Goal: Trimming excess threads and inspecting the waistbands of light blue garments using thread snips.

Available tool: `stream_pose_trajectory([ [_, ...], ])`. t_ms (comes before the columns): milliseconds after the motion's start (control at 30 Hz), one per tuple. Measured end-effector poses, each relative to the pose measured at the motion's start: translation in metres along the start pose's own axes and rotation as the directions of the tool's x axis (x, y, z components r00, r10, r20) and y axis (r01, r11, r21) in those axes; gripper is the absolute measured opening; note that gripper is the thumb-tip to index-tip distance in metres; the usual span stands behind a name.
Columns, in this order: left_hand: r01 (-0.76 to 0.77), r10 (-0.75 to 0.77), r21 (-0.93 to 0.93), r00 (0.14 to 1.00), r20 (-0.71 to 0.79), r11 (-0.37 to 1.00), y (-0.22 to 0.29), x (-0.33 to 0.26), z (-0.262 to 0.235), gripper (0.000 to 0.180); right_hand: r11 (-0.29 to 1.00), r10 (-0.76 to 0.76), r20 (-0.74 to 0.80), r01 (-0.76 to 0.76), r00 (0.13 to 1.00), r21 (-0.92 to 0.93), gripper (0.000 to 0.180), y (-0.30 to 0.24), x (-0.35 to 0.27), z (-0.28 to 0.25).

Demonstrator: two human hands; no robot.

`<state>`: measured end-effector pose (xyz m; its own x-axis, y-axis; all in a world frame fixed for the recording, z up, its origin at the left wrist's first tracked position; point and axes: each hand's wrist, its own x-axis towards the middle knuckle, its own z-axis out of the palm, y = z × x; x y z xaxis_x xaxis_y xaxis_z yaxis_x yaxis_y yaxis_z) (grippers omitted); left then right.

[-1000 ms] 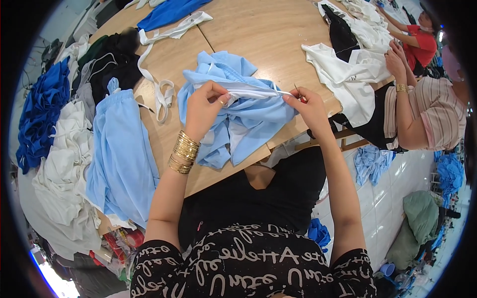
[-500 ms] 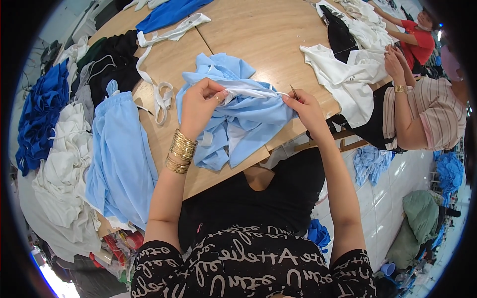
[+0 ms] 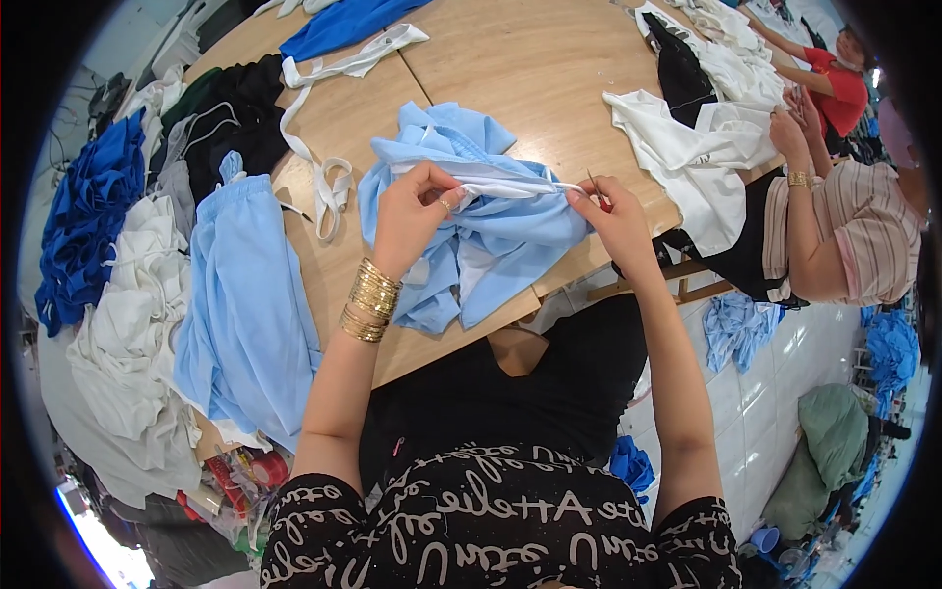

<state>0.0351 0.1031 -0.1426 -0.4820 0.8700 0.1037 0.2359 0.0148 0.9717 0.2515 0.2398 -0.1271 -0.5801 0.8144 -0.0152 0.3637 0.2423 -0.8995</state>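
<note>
In front of me a crumpled light blue garment (image 3: 520,231) with a gathered waistband lies on the wooden table. My left hand (image 3: 414,218), with gold bangles at its wrist, is closed in a pinch on the white edge of this garment. A white drawstring (image 3: 565,186) comes out of the band toward my right hand (image 3: 618,224), whose thumb and fingers pinch its end. A thin pointed metal tool (image 3: 592,180) sticks up from between the right fingers; its lower part is hidden.
Light blue shorts (image 3: 245,294) hang over the table's left edge, beside white cloth (image 3: 132,324) and dark blue pieces (image 3: 88,226). A white strap (image 3: 334,191) trails across the table (image 3: 510,59). White garments (image 3: 677,157) lie at right, near a seated co-worker (image 3: 854,236).
The whole view has shifted slightly, so things appear a little further right. Both hands keep their pinches, with the drawstring still stretched between the waistband and my right hand.
</note>
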Motion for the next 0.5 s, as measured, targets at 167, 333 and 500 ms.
stream_pose_trajectory([
  [167,-0.020,0.021,0.167,1.000,-0.005,0.986,-0.005,0.000,0.004,0.010,0.986,-0.117,-0.072,0.107,0.991,-0.127,0.027,-0.007,-0.005,0.001],
  [333,-0.163,0.173,0.215,0.985,-0.029,0.963,-0.005,-0.004,0.008,0.017,0.989,-0.121,-0.129,0.109,0.984,-0.101,0.026,-0.011,-0.014,-0.005],
  [500,-0.238,0.312,0.365,0.937,-0.157,0.900,0.002,-0.033,0.011,0.019,0.990,-0.117,-0.141,0.105,0.983,-0.094,0.026,0.017,-0.015,-0.017],
])
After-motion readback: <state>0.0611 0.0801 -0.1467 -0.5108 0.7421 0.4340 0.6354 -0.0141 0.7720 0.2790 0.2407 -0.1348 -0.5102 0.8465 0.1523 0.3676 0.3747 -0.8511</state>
